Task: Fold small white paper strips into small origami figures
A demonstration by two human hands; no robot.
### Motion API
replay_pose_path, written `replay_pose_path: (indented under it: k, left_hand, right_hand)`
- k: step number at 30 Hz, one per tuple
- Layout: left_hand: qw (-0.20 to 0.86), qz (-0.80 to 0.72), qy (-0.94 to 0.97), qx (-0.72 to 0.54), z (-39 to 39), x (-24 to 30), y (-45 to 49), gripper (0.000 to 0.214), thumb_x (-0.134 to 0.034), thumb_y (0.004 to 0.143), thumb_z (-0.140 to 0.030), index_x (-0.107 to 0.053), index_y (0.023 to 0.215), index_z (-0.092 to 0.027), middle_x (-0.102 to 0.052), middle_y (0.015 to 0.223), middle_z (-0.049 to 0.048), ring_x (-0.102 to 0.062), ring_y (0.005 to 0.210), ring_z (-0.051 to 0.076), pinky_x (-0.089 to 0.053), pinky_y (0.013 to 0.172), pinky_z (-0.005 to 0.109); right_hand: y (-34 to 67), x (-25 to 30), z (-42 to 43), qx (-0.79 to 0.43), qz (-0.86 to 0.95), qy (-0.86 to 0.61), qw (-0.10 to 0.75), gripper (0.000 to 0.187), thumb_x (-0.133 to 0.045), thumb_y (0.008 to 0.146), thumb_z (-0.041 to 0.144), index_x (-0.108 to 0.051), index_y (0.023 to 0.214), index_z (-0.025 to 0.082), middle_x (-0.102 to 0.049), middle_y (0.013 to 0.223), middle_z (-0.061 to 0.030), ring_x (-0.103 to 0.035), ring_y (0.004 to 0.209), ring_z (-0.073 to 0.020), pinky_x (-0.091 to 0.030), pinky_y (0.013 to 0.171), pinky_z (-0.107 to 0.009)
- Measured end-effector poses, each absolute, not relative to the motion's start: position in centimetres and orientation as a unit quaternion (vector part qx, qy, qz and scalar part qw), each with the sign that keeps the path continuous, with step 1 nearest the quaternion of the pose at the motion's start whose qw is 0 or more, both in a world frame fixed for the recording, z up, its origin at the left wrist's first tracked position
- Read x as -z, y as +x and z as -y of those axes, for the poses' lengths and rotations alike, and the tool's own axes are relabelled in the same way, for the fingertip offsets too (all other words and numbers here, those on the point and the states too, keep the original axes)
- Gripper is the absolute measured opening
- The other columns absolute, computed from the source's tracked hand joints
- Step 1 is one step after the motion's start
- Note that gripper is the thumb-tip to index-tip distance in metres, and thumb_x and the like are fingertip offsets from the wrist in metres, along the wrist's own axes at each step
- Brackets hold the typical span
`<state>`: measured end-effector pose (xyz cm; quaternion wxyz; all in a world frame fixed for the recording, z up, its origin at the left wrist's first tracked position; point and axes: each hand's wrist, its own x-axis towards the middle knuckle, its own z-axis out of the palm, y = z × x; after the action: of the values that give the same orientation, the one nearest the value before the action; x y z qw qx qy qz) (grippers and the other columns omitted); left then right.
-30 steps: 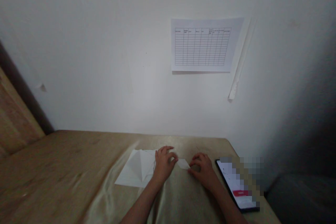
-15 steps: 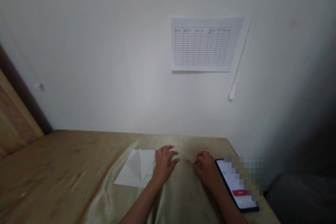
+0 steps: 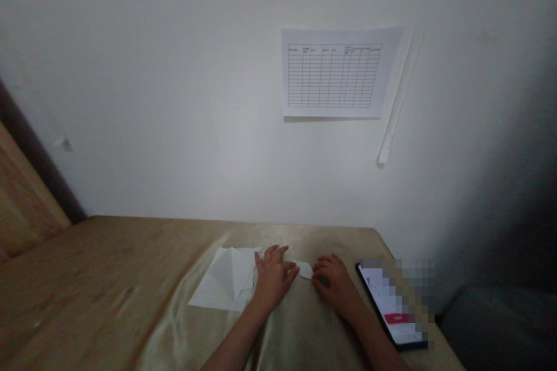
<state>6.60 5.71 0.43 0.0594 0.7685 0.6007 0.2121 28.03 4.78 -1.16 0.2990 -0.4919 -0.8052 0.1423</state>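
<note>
My left hand (image 3: 272, 275) and my right hand (image 3: 331, 281) rest close together on a tan cloth-covered table (image 3: 108, 278). Between their fingertips lies a small white piece of paper (image 3: 304, 269), and both hands pinch or press its ends with curled fingers. A larger creased white sheet (image 3: 224, 284) lies flat just left of my left hand, partly under its wrist side.
A phone (image 3: 394, 310) with a lit screen lies at the right near the table's edge. A printed grid sheet (image 3: 335, 72) is taped to the white wall behind. A wooden surface (image 3: 21, 208) rises at the far left.
The small paper piece shows again between my fingers after being hidden half a second ago. Both hands have drawn slightly closer together.
</note>
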Motion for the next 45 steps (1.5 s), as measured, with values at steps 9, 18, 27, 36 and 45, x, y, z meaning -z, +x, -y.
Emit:
replay_pose_path:
  k: [9,18,27,36,45]
  left_hand:
    - [0.073,-0.603,0.771,-0.193,-6.1,0.4,6.5,0.030,-0.068,0.088,-0.043,-0.073,0.117,-0.047,-0.053,0.151,0.0017,-0.036,0.143,0.038,-0.010,0.114,0.078]
    - [0.110,-0.576,0.789,-0.184,-5.6,-0.2,6.7,0.031,-0.070,0.087,-0.044,-0.070,0.117,-0.053,-0.055,0.149,-0.0004,-0.036,0.143,0.039,-0.006,0.112,0.080]
    - [0.129,-0.544,0.800,-0.220,-5.7,-0.6,6.8,0.035,-0.075,0.083,-0.032,-0.072,0.117,-0.040,-0.059,0.145,0.0014,-0.041,0.139,0.033,-0.008,0.117,0.074]
    - [0.163,-0.498,0.823,-0.218,-6.1,-0.1,6.6,0.021,-0.076,0.085,-0.027,-0.078,0.100,-0.041,-0.068,0.133,-0.0028,-0.044,0.136,0.034,-0.004,0.117,0.074]
    - [0.201,-0.500,0.809,-0.235,-6.4,0.5,6.6,0.014,-0.076,0.084,-0.033,-0.079,0.096,-0.037,-0.070,0.130,0.0008,-0.046,0.134,0.032,-0.004,0.117,0.071]
  right_hand:
    - [27.7,1.0,-4.2,-0.185,0.789,-0.483,0.331,0.016,-0.064,0.082,0.020,-0.076,0.090,0.025,-0.074,0.107,-0.0050,-0.055,0.122,-0.0254,-0.037,0.110,-0.043]
    - [27.7,1.1,-4.9,-0.177,0.790,-0.488,0.326,0.022,-0.060,0.086,0.019,-0.078,0.098,0.025,-0.074,0.108,-0.0053,-0.056,0.118,-0.0251,-0.039,0.107,-0.042]
    - [27.6,2.0,-5.1,-0.179,0.799,-0.495,0.290,0.028,-0.059,0.087,0.021,-0.077,0.108,0.028,-0.074,0.117,-0.0041,-0.052,0.128,-0.0249,-0.033,0.114,-0.045]
    - [27.7,1.5,-4.9,-0.181,0.793,-0.516,0.269,0.025,-0.062,0.085,0.023,-0.078,0.104,0.029,-0.074,0.114,-0.0021,-0.051,0.128,-0.0259,-0.025,0.117,-0.046]
    - [27.7,1.2,-4.9,-0.191,0.785,-0.529,0.259,0.025,-0.063,0.085,0.025,-0.077,0.105,0.031,-0.074,0.116,-0.0010,-0.050,0.128,-0.0259,-0.025,0.115,-0.045]
